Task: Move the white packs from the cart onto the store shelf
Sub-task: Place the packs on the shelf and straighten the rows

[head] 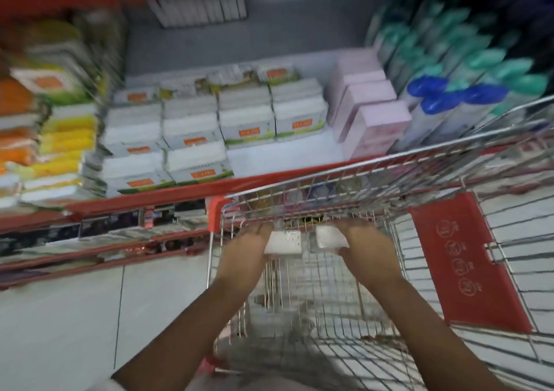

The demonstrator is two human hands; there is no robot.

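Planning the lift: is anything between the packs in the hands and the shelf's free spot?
Only the cart's front wire wall rises between the white packs and the bare shelf patch; lifting over it looks clear.

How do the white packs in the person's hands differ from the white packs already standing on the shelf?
The white packs in the hands are inside the wire cart, gripped between the left hand and the right hand; the white packs on the shelf sit stacked in rows, untouched. The shelf packs show orange labels and green edges; on the held packs, blur hides any label. Both groups are white and block-shaped.
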